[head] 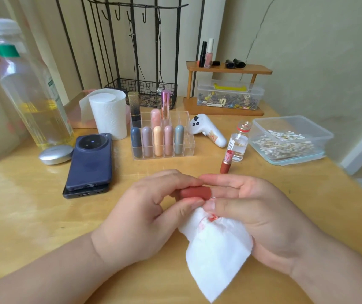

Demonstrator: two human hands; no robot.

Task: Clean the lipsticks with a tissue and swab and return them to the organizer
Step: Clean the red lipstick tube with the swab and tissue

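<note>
Left hand [149, 207] pinches the reddish cap [195, 192], right hand [252, 211] pinches the stained tissue [215, 249], so turn to a clean fold, open lipstick [226, 162] standing at one o'clock.

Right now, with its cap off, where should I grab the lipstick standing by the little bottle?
I'd pinch the lipstick by its brown lower barrel, coming from the near left. It stands upright with the bare tip on top, and the bottle crowds its far right.
</note>
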